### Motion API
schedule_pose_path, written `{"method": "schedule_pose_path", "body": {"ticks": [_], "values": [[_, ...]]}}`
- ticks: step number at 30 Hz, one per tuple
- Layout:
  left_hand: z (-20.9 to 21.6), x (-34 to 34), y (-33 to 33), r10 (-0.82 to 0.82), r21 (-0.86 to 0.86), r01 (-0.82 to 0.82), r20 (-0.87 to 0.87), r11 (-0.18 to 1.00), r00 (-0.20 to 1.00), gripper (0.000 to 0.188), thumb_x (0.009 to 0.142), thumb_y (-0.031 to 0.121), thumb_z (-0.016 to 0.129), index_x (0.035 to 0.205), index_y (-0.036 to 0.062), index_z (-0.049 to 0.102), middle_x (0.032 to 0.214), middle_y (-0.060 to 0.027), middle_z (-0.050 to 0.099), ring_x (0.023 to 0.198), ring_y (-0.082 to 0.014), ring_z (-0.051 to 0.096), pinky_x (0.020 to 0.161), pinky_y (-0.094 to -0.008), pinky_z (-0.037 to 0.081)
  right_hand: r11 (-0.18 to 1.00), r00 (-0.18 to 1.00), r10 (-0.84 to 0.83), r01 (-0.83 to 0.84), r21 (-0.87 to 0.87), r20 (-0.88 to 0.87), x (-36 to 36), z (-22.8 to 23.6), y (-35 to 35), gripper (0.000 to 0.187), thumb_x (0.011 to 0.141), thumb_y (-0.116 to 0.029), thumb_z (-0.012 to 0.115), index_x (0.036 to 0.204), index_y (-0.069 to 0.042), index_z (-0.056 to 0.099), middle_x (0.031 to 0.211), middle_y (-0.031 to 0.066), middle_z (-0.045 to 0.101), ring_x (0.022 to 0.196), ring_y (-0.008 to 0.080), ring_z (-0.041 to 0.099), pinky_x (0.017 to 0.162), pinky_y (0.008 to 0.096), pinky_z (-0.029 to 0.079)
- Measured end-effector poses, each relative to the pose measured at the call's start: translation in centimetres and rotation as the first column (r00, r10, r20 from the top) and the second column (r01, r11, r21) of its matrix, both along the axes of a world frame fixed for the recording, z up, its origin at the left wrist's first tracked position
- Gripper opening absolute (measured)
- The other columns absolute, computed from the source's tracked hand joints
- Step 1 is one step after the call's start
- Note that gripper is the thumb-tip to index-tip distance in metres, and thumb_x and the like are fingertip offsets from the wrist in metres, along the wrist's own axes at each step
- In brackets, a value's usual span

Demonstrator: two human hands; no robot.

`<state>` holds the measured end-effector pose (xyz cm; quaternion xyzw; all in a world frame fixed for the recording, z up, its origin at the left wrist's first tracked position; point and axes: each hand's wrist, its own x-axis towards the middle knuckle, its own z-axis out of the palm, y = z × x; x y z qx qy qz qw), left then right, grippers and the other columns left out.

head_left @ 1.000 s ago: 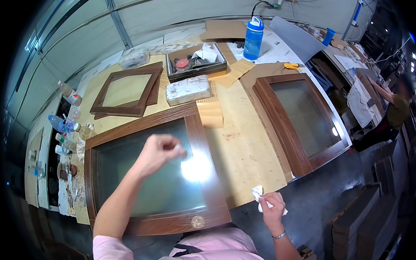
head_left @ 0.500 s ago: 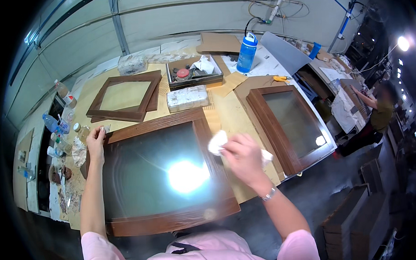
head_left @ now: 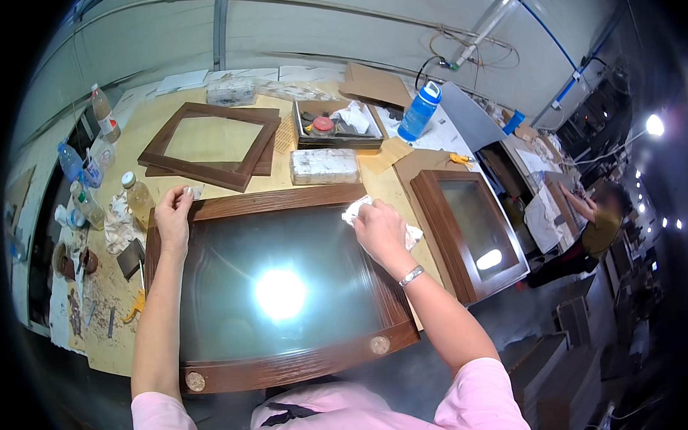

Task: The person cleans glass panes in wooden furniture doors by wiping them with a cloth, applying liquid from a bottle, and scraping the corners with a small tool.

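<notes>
In front of me lies a large brown wooden-framed glass panel [head_left: 288, 361], a bright light reflected in its pane. My right hand [head_left: 381, 230] is closed on a crumpled white cloth [head_left: 353, 212] over the frame's far right corner. The cloth's other end sticks out to the right of the hand. At the far left corner is my left hand [head_left: 173, 221], its fingers pinched together beside the frame. A small pale scrap [head_left: 197, 192] shows at its fingertips; what exactly it is, I cannot make out.
Two bare brown frames [head_left: 199, 178] lie stacked behind the panel. Beyond it are a wrapped white block [head_left: 324, 167], a box of odds and ends [head_left: 338, 142] and a blue bottle [head_left: 420, 112]. Smaller glazed brown frames [head_left: 439, 227] lie right; bottles [head_left: 138, 196] stand left. Another person [head_left: 598, 225] works far right.
My right hand has brought the cloth left and up onto the panel's far right corner. My left hand stays at the far left corner. The whole view has turned slightly.
</notes>
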<state>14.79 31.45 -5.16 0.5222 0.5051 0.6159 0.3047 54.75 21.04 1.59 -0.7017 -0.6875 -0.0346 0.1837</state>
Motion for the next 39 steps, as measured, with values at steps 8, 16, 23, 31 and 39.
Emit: {"method": "schedule_pose_path", "body": {"ticks": [8,16,23,31,39], "values": [[0.4,1.7,-0.2,-0.007,-0.050,0.005,-0.046,0.999,0.999,0.021,0.097,0.017,0.069,0.107,-0.0008,0.071,0.087,0.0036,0.064,0.078,-0.0049,0.053,0.074,-0.0214,0.044,0.999,0.986,0.004,0.002,-0.035,0.169,-0.9,0.5,2.1,0.009,0.081,-0.007,0.063,0.086,-0.006,0.070,0.092,0.0153,0.069,0.090,0.0332,0.069,0.076,0.0453,0.056],[1.1,2.2,-0.2,-0.018,-0.039,0.017,-0.030,0.999,0.999,0.019,0.096,0.015,0.069,0.105,-0.0013,0.071,0.084,0.0034,0.065,0.075,-0.0042,0.052,0.071,-0.0214,0.045,0.994,0.996,-0.068,0.073,-0.082,0.057,-0.2,1.7,1.8,0.010,0.083,-0.008,0.061,0.085,-0.004,0.070,0.094,0.0171,0.071,0.088,0.0358,0.070,0.074,0.0454,0.056],[0.2,1.1,0.3,-0.009,-0.049,0.007,-0.047,0.999,0.999,0.023,0.095,0.019,0.070,0.107,-0.0014,0.072,0.086,0.0025,0.066,0.077,-0.0051,0.054,0.074,-0.0219,0.046,0.995,0.996,0.012,-0.003,-0.100,0.092,-1.2,1.3,-4.1,0.009,0.084,-0.011,0.062,0.080,-0.005,0.067,0.091,0.0160,0.069,0.089,0.0369,0.068,0.076,0.0474,0.054],[0.4,1.9,0.2,-0.050,-0.026,0.051,0.032,0.998,0.998,0.022,0.096,0.018,0.070,0.108,-0.0008,0.072,0.091,0.0014,0.068,0.081,-0.0052,0.057,0.077,-0.0216,0.047,0.949,0.877,-0.268,0.169,-0.266,-0.398,7.7,6.5,-20.8,0.011,0.079,-0.013,0.070,0.079,-0.002,0.068,0.077,0.0139,0.065,0.073,0.0305,0.067,0.069,0.0383,0.053],[-0.5,0.4,1.4,-0.051,-0.062,0.049,-0.023,0.997,0.998,0.024,0.096,0.021,0.070,0.108,-0.0002,0.073,0.091,0.0013,0.069,0.083,-0.0057,0.058,0.079,-0.0224,0.047,0.995,0.993,0.004,-0.016,-0.100,-0.119,2.0,2.8,-15.8,0.007,0.082,-0.008,0.067,0.088,-0.007,0.071,0.091,0.0110,0.069,0.087,0.0310,0.068,0.076,0.0398,0.053]]}}
